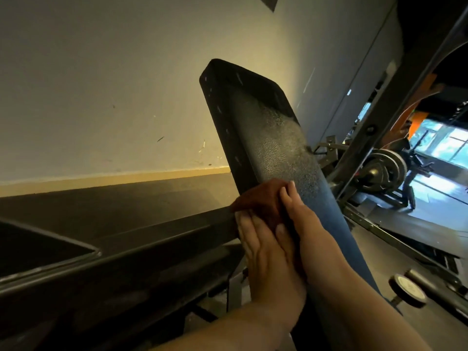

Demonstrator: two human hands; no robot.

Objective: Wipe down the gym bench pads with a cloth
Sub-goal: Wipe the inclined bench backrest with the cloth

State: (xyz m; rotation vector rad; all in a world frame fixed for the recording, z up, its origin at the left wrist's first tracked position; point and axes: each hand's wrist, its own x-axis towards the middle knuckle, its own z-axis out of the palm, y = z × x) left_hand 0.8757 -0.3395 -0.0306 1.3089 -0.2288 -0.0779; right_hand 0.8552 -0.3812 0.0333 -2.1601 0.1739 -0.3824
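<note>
One tilted bench pad [273, 138]; one rust-brown cloth [260, 198] at its edge. Two hands: left hand [263, 249], right hand [301, 211], fingers straight, pressing cloth.

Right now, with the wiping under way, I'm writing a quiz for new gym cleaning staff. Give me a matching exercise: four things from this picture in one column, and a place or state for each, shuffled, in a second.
Things:
1. reddish-brown cloth
2. bench pad
3. weight plates
4. wall

Places or states:
a. far right in the background, on a bar
b. pale and scuffed, behind the pad
c. pressed against the pad by the left hand and right hand
d. black, textured, tilted upward

Pairs: 1-c; 2-d; 3-a; 4-b
</note>
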